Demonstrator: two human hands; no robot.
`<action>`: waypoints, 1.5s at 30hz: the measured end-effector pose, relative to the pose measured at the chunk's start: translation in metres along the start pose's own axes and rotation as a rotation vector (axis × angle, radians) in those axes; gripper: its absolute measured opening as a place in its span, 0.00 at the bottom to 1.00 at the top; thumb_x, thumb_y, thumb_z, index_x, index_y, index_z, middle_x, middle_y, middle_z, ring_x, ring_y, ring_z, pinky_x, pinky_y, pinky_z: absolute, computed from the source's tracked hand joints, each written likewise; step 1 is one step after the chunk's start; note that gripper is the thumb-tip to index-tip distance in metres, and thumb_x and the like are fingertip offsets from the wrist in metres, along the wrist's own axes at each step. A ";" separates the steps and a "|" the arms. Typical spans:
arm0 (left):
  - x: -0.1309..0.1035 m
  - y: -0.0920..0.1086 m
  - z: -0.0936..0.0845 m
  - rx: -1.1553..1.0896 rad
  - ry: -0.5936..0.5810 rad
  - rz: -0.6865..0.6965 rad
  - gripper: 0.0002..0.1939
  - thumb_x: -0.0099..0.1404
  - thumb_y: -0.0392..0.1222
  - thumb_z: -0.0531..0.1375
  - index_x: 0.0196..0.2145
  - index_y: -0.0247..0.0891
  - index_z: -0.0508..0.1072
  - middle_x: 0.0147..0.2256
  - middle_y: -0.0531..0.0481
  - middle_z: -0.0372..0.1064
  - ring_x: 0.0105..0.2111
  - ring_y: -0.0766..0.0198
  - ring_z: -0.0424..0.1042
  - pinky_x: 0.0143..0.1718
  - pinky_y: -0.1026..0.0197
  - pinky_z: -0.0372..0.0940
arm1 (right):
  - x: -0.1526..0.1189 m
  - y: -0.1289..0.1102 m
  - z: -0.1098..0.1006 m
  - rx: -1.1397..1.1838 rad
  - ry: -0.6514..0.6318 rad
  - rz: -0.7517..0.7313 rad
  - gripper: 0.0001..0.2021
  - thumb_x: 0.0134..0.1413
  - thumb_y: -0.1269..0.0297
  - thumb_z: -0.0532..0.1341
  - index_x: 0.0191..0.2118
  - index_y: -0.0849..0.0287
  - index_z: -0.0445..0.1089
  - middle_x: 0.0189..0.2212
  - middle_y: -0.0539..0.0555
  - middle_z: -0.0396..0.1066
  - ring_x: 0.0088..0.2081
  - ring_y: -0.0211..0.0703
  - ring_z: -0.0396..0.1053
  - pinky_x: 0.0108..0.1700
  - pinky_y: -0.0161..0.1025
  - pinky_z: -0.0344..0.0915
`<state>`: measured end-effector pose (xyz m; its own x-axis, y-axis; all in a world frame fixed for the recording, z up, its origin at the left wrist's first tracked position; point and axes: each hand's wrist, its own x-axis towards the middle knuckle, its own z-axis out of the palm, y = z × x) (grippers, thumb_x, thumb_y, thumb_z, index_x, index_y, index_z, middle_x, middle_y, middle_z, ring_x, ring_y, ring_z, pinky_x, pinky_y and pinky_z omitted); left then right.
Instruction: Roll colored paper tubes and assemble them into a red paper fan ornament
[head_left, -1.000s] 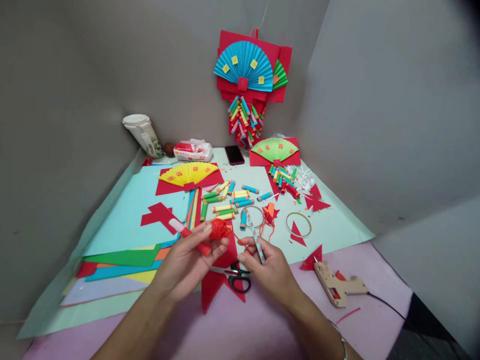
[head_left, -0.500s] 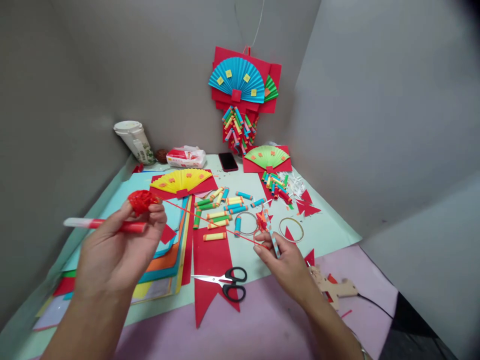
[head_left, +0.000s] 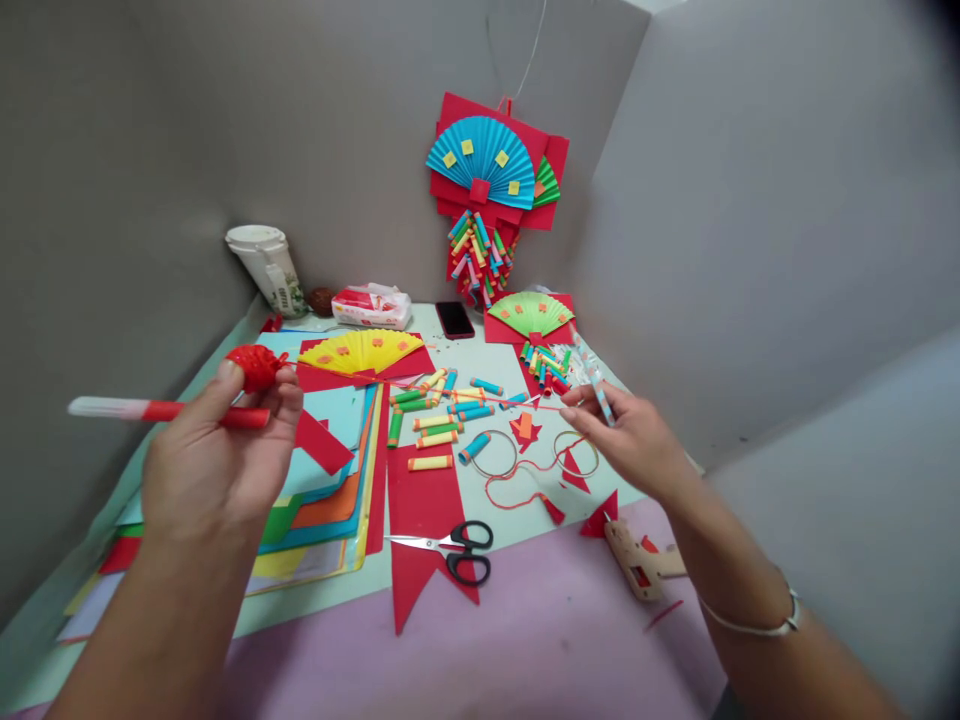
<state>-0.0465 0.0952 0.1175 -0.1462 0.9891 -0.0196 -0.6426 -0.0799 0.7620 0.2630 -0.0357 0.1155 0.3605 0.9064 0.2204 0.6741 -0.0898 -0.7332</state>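
My left hand (head_left: pixel 225 460) is raised at the left, its fingers closed on a wound bundle of red cord (head_left: pixel 253 367). A red marker (head_left: pixel 169 411) with a pale cap is tucked in the same hand, pointing left. From the bundle a red cord (head_left: pixel 420 386) stretches across to my right hand (head_left: pixel 645 435), which pinches it between thumb and fingers. A slim patterned pen-like stick (head_left: pixel 591 372) also sits in my right hand. Beyond the pinch, the cord curls loosely on the table to a small red tassel (head_left: pixel 552 510).
Black-handled scissors (head_left: pixel 457 548) lie on red paper (head_left: pixel 420 500). Around them are small paper rolls (head_left: pixel 435 437), metal rings (head_left: pixel 493 453), a yellow fan (head_left: pixel 364 352), stacked coloured paper (head_left: pixel 322 515) and a glue gun (head_left: pixel 637 560). A phone (head_left: pixel 454 320) and a cup (head_left: pixel 266 270) stand behind.
My hands have moved apart, the right going right and up, the left going left. The cord between them is longer, and its tasselled end now lies on the table.
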 end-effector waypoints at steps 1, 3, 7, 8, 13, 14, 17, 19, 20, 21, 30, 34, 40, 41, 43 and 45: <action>-0.002 0.001 -0.002 0.028 -0.022 -0.003 0.11 0.68 0.31 0.56 0.30 0.41 0.72 0.37 0.54 0.78 0.49 0.60 0.72 0.30 0.62 0.69 | 0.008 0.001 -0.006 0.007 0.013 -0.010 0.12 0.54 0.54 0.62 0.38 0.57 0.73 0.22 0.46 0.64 0.24 0.36 0.59 0.29 0.36 0.57; -0.006 0.002 -0.005 0.077 -0.075 -0.007 0.14 0.70 0.29 0.52 0.31 0.40 0.73 0.36 0.57 0.78 0.52 0.62 0.70 0.34 0.60 0.69 | 0.025 0.003 -0.017 0.024 0.059 -0.007 0.12 0.53 0.54 0.63 0.37 0.57 0.74 0.23 0.47 0.66 0.24 0.37 0.60 0.29 0.37 0.57; -0.019 -0.009 -0.002 0.110 -0.157 -0.088 0.08 0.67 0.32 0.58 0.31 0.40 0.73 0.30 0.58 0.76 0.42 0.64 0.75 0.42 0.60 0.72 | 0.041 0.007 -0.025 -0.087 0.196 -0.017 0.14 0.52 0.55 0.64 0.41 0.57 0.76 0.30 0.52 0.73 0.26 0.39 0.63 0.31 0.39 0.59; -0.023 -0.014 0.000 0.114 -0.155 -0.089 0.06 0.64 0.32 0.61 0.30 0.38 0.73 0.28 0.55 0.76 0.37 0.63 0.76 0.40 0.60 0.73 | 0.038 0.006 -0.022 -0.124 0.224 -0.030 0.15 0.52 0.55 0.65 0.43 0.57 0.76 0.33 0.54 0.74 0.28 0.40 0.64 0.33 0.40 0.60; -0.047 -0.038 0.012 0.226 -0.382 -0.397 0.10 0.55 0.38 0.70 0.34 0.37 0.74 0.31 0.51 0.74 0.34 0.62 0.75 0.40 0.58 0.73 | -0.001 -0.013 0.030 0.131 0.096 0.019 0.18 0.55 0.53 0.62 0.49 0.54 0.74 0.34 0.53 0.76 0.28 0.42 0.68 0.32 0.40 0.63; -0.052 -0.041 0.014 0.245 -0.428 -0.440 0.11 0.55 0.39 0.70 0.35 0.37 0.75 0.32 0.51 0.74 0.33 0.63 0.75 0.39 0.59 0.73 | -0.009 -0.019 0.044 0.252 0.037 0.047 0.19 0.56 0.53 0.61 0.50 0.53 0.73 0.35 0.53 0.77 0.30 0.43 0.69 0.33 0.40 0.64; -0.062 -0.049 0.015 0.270 -0.539 -0.496 0.10 0.59 0.41 0.68 0.38 0.38 0.76 0.35 0.50 0.74 0.33 0.64 0.74 0.40 0.60 0.71 | -0.028 -0.031 0.084 0.570 -0.136 0.102 0.19 0.54 0.55 0.63 0.50 0.54 0.73 0.46 0.54 0.76 0.43 0.46 0.73 0.42 0.41 0.68; -0.064 -0.053 0.014 0.254 -0.570 -0.498 0.09 0.61 0.41 0.66 0.39 0.39 0.75 0.35 0.50 0.73 0.34 0.65 0.73 0.43 0.60 0.70 | -0.034 -0.033 0.102 0.710 -0.230 0.120 0.20 0.53 0.55 0.64 0.52 0.55 0.72 0.45 0.54 0.76 0.46 0.47 0.72 0.45 0.41 0.68; -0.065 -0.054 0.013 0.244 -0.573 -0.498 0.08 0.61 0.41 0.66 0.39 0.38 0.75 0.34 0.50 0.73 0.34 0.64 0.73 0.44 0.59 0.69 | -0.037 -0.032 0.108 0.759 -0.264 0.136 0.20 0.53 0.55 0.64 0.51 0.55 0.71 0.42 0.53 0.77 0.45 0.47 0.73 0.45 0.41 0.68; -0.064 -0.056 0.012 0.238 -0.566 -0.497 0.08 0.61 0.41 0.66 0.39 0.38 0.75 0.34 0.50 0.73 0.34 0.64 0.73 0.45 0.58 0.69 | -0.039 -0.030 0.112 0.787 -0.279 0.159 0.19 0.53 0.55 0.64 0.50 0.56 0.71 0.38 0.53 0.77 0.42 0.46 0.74 0.43 0.40 0.68; -0.054 -0.079 0.004 0.620 -0.393 -0.246 0.13 0.57 0.44 0.66 0.39 0.41 0.72 0.35 0.51 0.74 0.34 0.59 0.74 0.38 0.58 0.66 | -0.051 -0.025 0.115 0.492 -0.269 0.111 0.07 0.56 0.59 0.60 0.32 0.57 0.71 0.23 0.46 0.66 0.24 0.36 0.60 0.29 0.33 0.58; -0.057 -0.091 -0.009 0.873 -0.591 -0.142 0.09 0.59 0.44 0.64 0.38 0.42 0.74 0.38 0.49 0.73 0.39 0.56 0.71 0.40 0.58 0.64 | -0.046 -0.021 0.109 0.351 -0.188 -0.028 0.12 0.59 0.57 0.58 0.28 0.57 0.67 0.22 0.46 0.63 0.25 0.37 0.57 0.30 0.34 0.56; -0.080 -0.085 -0.018 0.633 -0.839 -0.571 0.09 0.60 0.42 0.63 0.39 0.42 0.72 0.33 0.51 0.71 0.32 0.61 0.69 0.36 0.59 0.64 | -0.034 -0.002 0.110 0.426 -0.189 0.005 0.14 0.61 0.55 0.56 0.27 0.56 0.63 0.22 0.45 0.59 0.26 0.37 0.57 0.31 0.34 0.57; -0.081 -0.082 -0.015 0.545 -0.810 -0.607 0.09 0.60 0.42 0.64 0.39 0.41 0.72 0.34 0.51 0.71 0.33 0.61 0.70 0.37 0.59 0.65 | -0.035 0.000 0.111 0.450 -0.209 0.032 0.14 0.61 0.54 0.55 0.27 0.56 0.63 0.21 0.45 0.59 0.26 0.37 0.57 0.31 0.34 0.56; -0.081 -0.077 -0.008 0.392 -0.711 -0.623 0.09 0.59 0.41 0.65 0.38 0.40 0.72 0.33 0.50 0.72 0.32 0.62 0.70 0.39 0.59 0.65 | -0.039 0.002 0.116 0.481 -0.246 0.075 0.15 0.62 0.53 0.54 0.27 0.56 0.63 0.21 0.45 0.59 0.25 0.36 0.57 0.30 0.34 0.56; -0.075 -0.076 -0.001 0.291 -0.572 -0.570 0.10 0.57 0.41 0.66 0.37 0.39 0.73 0.32 0.50 0.72 0.32 0.63 0.70 0.40 0.59 0.64 | -0.045 -0.001 0.119 0.487 -0.255 0.084 0.15 0.62 0.53 0.54 0.28 0.57 0.64 0.21 0.45 0.60 0.25 0.36 0.57 0.30 0.33 0.56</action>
<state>0.0125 0.0266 0.0604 0.5924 0.7852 -0.1806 -0.2727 0.4063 0.8721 0.1695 -0.0274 0.0300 0.1918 0.9810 0.0298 0.2515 -0.0198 -0.9677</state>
